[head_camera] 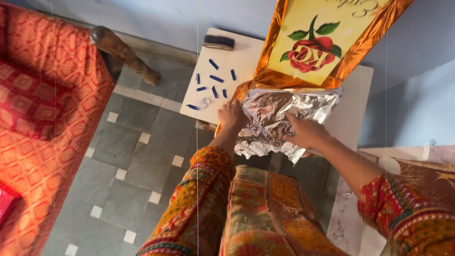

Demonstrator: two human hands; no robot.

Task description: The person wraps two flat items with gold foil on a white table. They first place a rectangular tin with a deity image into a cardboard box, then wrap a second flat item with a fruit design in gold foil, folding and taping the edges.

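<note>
A box wrapped in shiny paper lies on a white table (353, 102). The paper is orange-gold on the outside (367, 35) and silver on the inside (284, 111), with a yellow panel bearing a red rose (313, 50). My left hand (232, 116) presses on the left edge of the crumpled silver flap. My right hand (305, 132) lies flat on the same flap, nearer its lower right. Both hands rest on the foil at the near end of the box.
Several short blue tape strips (215, 78) are stuck on the table's left part, with a dark tape roll (218, 41) behind them. An orange patterned sofa (42, 118) stands at left over a grey tiled floor (128, 166). A patterned cushion (426, 173) lies at right.
</note>
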